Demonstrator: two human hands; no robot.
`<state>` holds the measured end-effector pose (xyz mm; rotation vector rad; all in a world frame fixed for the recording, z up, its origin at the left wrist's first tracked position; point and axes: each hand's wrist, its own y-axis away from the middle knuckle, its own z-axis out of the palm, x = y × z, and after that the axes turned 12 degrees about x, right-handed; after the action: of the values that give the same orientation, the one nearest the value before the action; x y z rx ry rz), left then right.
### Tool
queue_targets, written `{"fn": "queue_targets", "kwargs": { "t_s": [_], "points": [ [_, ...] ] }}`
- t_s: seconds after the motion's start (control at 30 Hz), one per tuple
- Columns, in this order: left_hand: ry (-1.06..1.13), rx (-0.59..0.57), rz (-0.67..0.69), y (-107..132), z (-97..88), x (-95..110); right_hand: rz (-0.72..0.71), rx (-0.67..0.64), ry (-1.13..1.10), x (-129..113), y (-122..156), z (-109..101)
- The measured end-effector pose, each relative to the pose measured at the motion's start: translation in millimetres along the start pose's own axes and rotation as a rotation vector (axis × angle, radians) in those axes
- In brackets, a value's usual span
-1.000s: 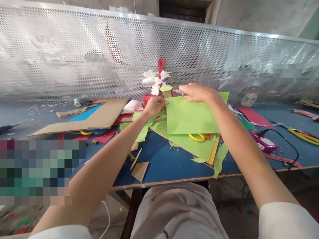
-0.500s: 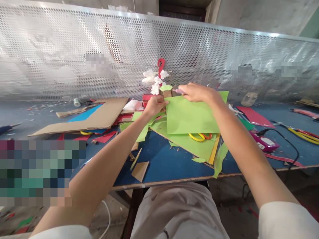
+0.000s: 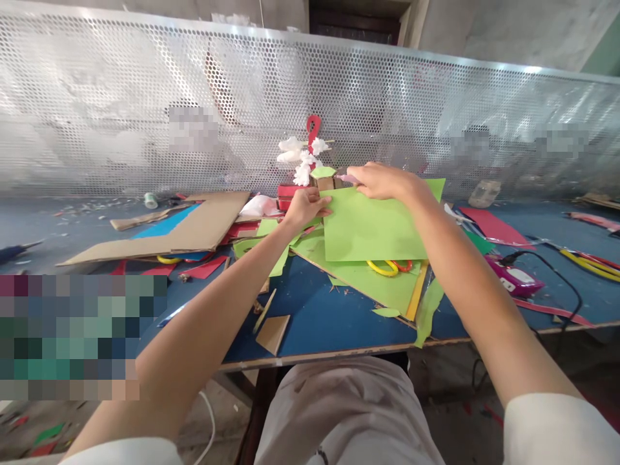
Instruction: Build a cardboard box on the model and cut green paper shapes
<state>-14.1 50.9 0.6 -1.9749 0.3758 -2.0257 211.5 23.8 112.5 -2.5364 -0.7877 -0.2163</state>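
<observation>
My left hand (image 3: 304, 205) is closed on the left edge of a light green paper sheet (image 3: 372, 226) that lies over other green sheets on the blue table (image 3: 314, 323). My right hand (image 3: 382, 181) is curled at the sheet's top edge and grips a small pinkish tool (image 3: 347, 177), a pen or a knife, I cannot tell which. Just behind the hands stands a small cardboard box (image 3: 325, 181) with a green top, with white paper flowers (image 3: 300, 158) and a red shape (image 3: 313, 127) above it.
Yellow-and-red scissors (image 3: 387, 267) poke out under the green sheet. A large cardboard piece (image 3: 194, 226) lies to the left, a pink device with a black cable (image 3: 513, 274) to the right. Cardboard scraps (image 3: 272, 330) lie near the front edge. A perforated metal screen (image 3: 145, 110) closes the back.
My left hand has shifted slightly to the right along the green sheet's edge. My right hand has hardly moved.
</observation>
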Motion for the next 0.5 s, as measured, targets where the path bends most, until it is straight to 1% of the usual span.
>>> {"fn": "queue_targets", "kwargs": {
  "t_s": [0.17,0.5],
  "points": [
    [0.048,0.004,-0.008,0.3,1.3,-1.6,-0.002,0.005,-0.008,3.1,-0.4,2.7],
    [0.062,0.012,-0.024,-3.4,1.6,-5.9,0.009,0.009,-0.005,0.0,0.9,-1.8]
  ]
}}
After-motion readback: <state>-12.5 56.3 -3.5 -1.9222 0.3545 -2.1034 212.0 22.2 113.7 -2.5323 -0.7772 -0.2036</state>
